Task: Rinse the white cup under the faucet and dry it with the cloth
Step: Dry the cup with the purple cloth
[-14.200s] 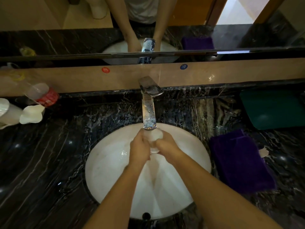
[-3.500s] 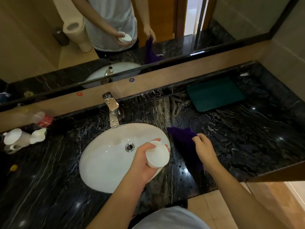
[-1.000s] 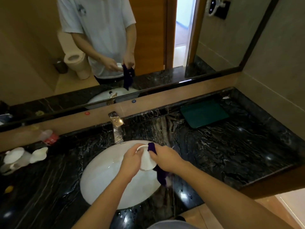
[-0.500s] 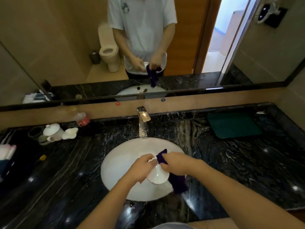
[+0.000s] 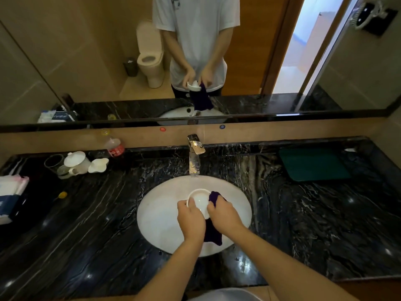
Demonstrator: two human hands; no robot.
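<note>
My left hand (image 5: pixel 191 220) grips the white cup (image 5: pixel 200 200) above the white sink (image 5: pixel 160 222), with the cup's mouth turned toward the faucet (image 5: pixel 194 156). My right hand (image 5: pixel 224 215) presses the dark purple cloth (image 5: pixel 213 232) against the cup's right side. Part of the cloth shows above my fingers at the rim, and the rest hangs down between my wrists. No water runs from the chrome faucet behind the sink.
On the black marble counter (image 5: pixel 303 224), a green mat (image 5: pixel 312 164) lies at the back right. At the back left stand a white lidded pot (image 5: pixel 76 162), a white jug (image 5: pixel 98 165), a glass (image 5: pixel 53 162) and a plastic bottle (image 5: pixel 114 145). A tissue pack (image 5: pixel 9 192) sits at far left.
The cup has tipped so its open mouth faces up and away from me, instead of its underside. My right hand has shifted with the cloth along the cup's right side. The view has steadied.
</note>
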